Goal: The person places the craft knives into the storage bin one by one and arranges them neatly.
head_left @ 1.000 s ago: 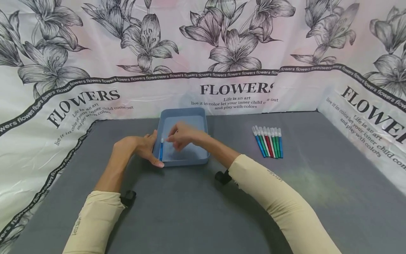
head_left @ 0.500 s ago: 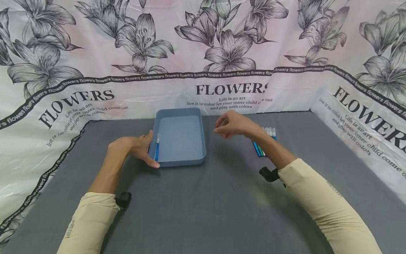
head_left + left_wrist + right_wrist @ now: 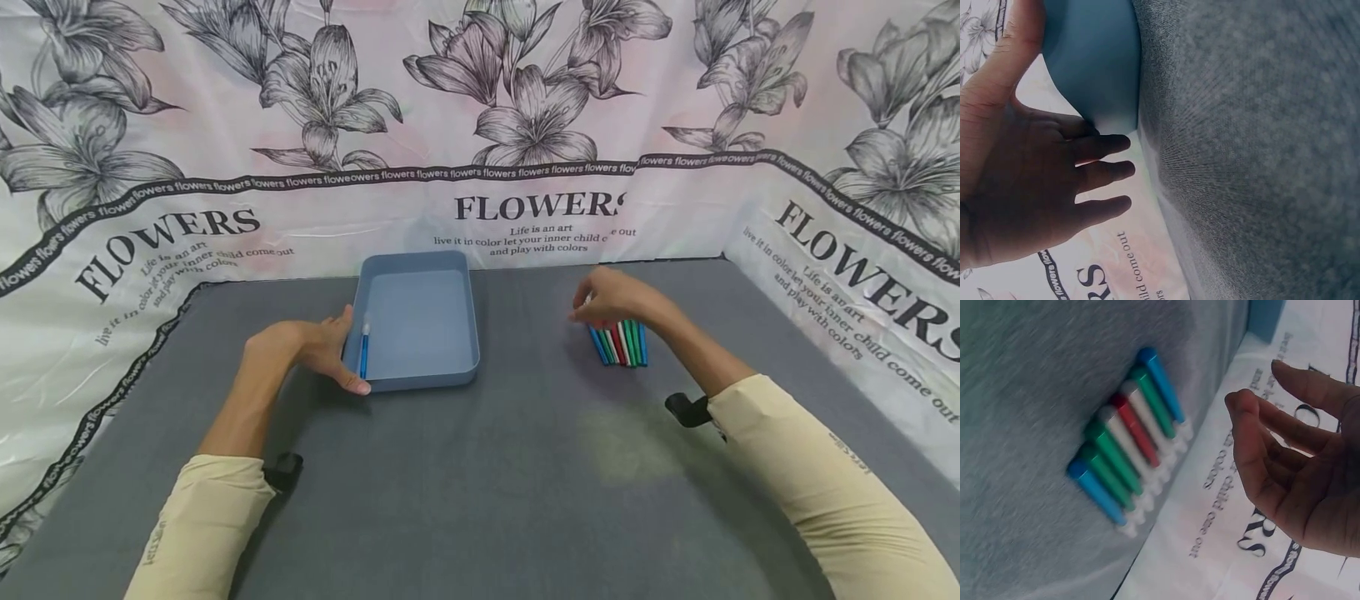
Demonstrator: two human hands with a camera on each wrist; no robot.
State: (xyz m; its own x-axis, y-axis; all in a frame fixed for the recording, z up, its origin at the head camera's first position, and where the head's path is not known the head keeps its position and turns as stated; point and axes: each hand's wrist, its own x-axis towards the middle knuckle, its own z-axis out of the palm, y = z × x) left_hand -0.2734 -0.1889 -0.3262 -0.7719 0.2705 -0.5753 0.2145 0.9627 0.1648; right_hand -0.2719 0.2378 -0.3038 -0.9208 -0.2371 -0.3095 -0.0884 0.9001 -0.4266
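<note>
Right hand (image 3: 617, 297) above the pens (image 3: 618, 345)

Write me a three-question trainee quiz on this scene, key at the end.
1. Multiple choice: what colour is the marker lying in the tray? A) red B) green C) blue
2. True or false: the right hand is gripping the tray.
3. Count: how many red markers are in the row of markers on the table?

Key:
1. C, blue.
2. False. The left hand is at the tray; the right hand is by the row of markers.
3. One.
</note>
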